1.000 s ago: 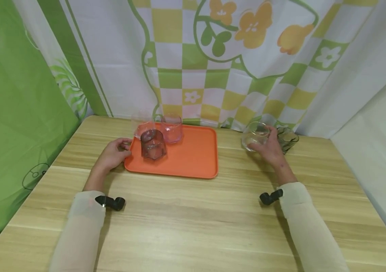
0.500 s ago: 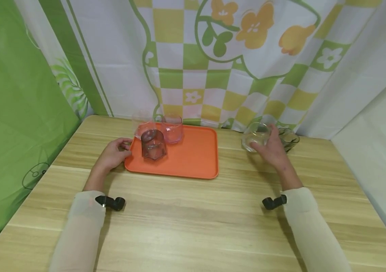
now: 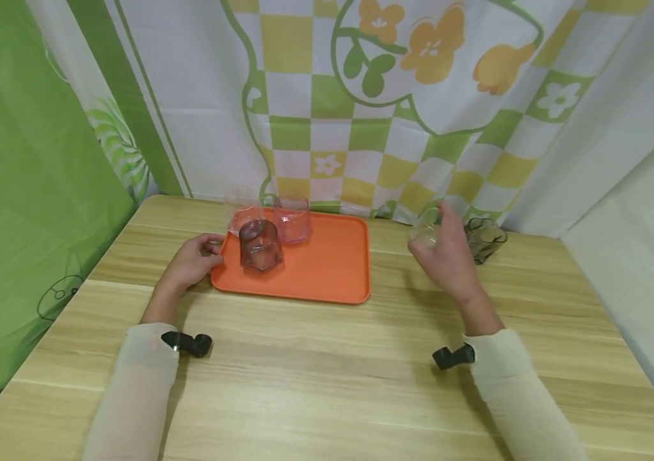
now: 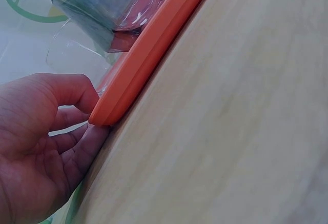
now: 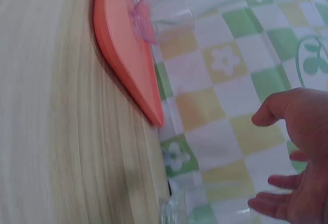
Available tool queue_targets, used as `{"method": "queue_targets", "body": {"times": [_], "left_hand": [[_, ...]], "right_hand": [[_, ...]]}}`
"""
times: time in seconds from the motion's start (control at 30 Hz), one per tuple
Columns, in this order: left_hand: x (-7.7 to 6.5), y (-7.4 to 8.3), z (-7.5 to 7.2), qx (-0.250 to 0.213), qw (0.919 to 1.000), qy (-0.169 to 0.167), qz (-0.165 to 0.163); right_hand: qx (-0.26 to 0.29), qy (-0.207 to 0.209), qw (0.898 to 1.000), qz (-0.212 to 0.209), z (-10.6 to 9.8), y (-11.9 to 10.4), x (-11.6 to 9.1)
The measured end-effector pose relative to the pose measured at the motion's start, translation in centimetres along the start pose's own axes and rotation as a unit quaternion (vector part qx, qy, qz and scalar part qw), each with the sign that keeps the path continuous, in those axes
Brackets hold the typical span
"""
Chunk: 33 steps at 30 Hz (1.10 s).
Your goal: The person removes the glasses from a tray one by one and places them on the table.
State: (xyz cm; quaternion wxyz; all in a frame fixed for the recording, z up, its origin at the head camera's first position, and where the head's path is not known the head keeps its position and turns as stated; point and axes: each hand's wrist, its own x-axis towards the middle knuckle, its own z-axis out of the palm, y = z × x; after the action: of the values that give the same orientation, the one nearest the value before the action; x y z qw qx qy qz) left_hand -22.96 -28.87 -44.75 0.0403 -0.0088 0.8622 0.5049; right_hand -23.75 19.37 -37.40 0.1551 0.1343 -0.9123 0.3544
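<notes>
My left hand (image 3: 191, 261) grips the left edge of an orange tray (image 3: 327, 272), fingers at the rim in the left wrist view. On the tray's left half stand a dark tinted glass (image 3: 260, 250), a pinkish glass (image 3: 292, 224) and a clear glass (image 3: 242, 218). My right hand (image 3: 448, 259) is raised, thumb and fingers spread, holding nothing. Another clear glass (image 3: 423, 232) stands behind it on the table, partly hidden by the hand; in the right wrist view a gap shows between the fingers and this glass (image 5: 205, 206).
A smoky grey glass (image 3: 486, 242) stands on the wooden table (image 3: 315, 384), right of my right hand. A patterned curtain (image 3: 333, 137) hangs along the back edge. Green cloth (image 3: 27, 192) is on the left, a pale wall (image 3: 644, 224) on the right.
My right hand has let go of the clear glass and lifted up and slightly left. That glass stays in place. The left hand and the tray have not moved.
</notes>
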Motion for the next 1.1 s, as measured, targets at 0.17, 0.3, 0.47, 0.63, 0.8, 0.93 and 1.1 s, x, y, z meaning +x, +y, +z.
{"method": "queue_targets", "body": {"times": [0.17, 0.3, 0.47, 0.63, 0.8, 0.93, 1.1], "left_hand": [[0.0, 0.0, 0.0, -0.001, 1.0000, -0.002, 0.001], [0.0, 0.0, 0.0, 0.000, 1.0000, -0.002, 0.000], [0.1, 0.0, -0.1, 0.004, 1.0000, 0.001, -0.001], [0.0, 0.0, 0.0, 0.003, 1.0000, 0.002, 0.002], [-0.1, 0.0, 0.1, 0.002, 1.0000, 0.001, 0.004], [-0.1, -0.1, 0.0, 0.001, 1.0000, 0.002, 0.002], [-0.1, 0.0, -0.1, 0.001, 1.0000, 0.002, 0.000]], "right_hand": [[-0.003, -0.031, 0.999, -0.042, 1.4, -1.4, -0.3], [0.023, -0.060, 0.996, -0.063, 3.0, -2.4, -0.4], [0.087, -0.107, 0.988, -0.065, 5.2, -3.7, -0.5], [0.126, -0.146, 0.979, -0.059, 7.2, -5.0, -0.6], [0.145, -0.178, 0.972, -0.057, 8.6, -6.1, -0.7], [0.156, -0.194, 0.967, -0.058, 9.8, -6.9, -0.7], [0.163, -0.197, 0.964, -0.071, 11.3, -8.0, -0.4]]}}
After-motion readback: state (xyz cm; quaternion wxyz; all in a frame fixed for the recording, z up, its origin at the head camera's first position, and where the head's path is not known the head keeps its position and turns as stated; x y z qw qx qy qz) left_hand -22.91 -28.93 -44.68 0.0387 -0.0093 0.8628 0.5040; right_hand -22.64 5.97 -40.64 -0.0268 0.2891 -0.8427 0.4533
